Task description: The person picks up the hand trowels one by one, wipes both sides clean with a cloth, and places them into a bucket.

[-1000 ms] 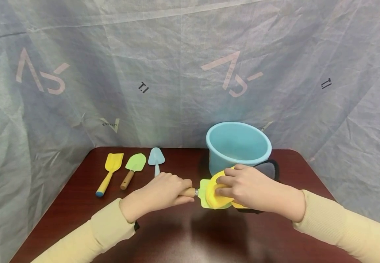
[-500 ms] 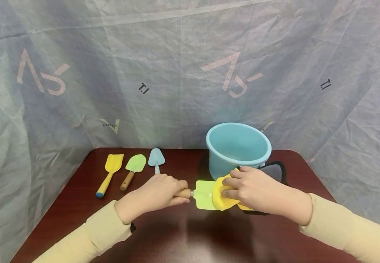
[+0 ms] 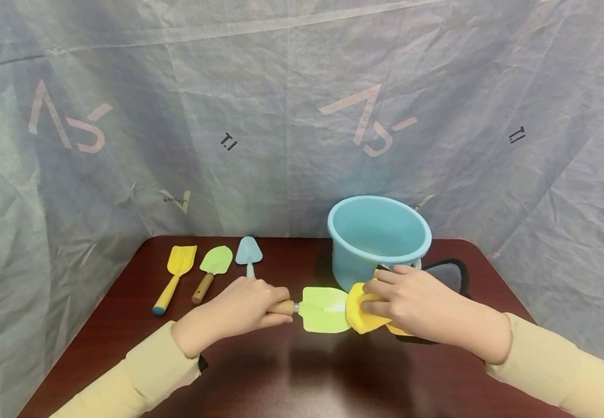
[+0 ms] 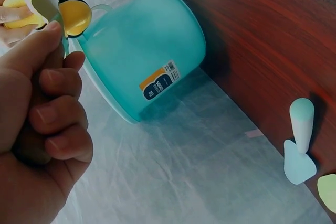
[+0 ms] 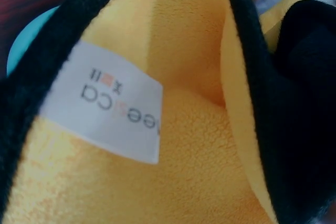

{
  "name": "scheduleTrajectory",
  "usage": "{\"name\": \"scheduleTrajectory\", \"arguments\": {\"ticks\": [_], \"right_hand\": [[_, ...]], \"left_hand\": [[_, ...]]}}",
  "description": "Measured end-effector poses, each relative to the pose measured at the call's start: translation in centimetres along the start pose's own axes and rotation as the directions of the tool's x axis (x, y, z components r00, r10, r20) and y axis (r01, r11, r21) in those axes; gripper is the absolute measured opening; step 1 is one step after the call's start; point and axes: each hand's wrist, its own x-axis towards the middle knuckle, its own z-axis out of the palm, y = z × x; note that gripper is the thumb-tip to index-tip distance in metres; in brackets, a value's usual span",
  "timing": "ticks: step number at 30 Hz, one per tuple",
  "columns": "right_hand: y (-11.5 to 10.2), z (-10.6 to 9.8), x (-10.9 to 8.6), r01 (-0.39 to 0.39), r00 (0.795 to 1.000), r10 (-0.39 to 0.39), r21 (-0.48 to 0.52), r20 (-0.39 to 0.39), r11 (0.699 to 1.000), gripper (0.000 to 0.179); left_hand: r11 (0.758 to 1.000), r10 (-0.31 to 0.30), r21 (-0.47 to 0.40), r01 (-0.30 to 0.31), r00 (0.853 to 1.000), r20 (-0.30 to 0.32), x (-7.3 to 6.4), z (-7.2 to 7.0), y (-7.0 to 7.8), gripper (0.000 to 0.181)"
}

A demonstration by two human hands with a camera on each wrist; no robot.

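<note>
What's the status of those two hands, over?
Left hand grips green shovel. Right hand holds yellow cloth at shovel's tip. Blue bucket stands beyond the cloth, apparently not in the way.

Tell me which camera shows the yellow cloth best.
The right wrist view: the yellow cloth fills most of it, so its fuzzy surface, black edging and white tag show up close. The head view shows it gripped and partly covered by the right hand; the left wrist view shows only small patches at upper left.

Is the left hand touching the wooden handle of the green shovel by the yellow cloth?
Touching: the head view shows the left hand curled round the wooden handle, which sticks out of its grip.
</note>
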Motion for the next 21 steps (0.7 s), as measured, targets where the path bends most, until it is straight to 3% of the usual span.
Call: {"name": "scheduleTrajectory", "arguments": {"ticks": [8,21], "right_hand": [[0.0,0.0,-0.8,-0.026,0.997,0.028,0.036,-0.067,0.999,0.044],[0.0,0.5,-1.7,-0.045,0.996,0.047,0.028,-0.076,0.999,0.043]], "left_hand": [[1.0,-0.002,-0.013,0.002,1.0,-0.011,-0.7,0.0,-0.5,0.023],[0.999,-0.026,-0.021,0.026,1.0,-0.017,-1.7,0.1,-1.3,0.023]]}}
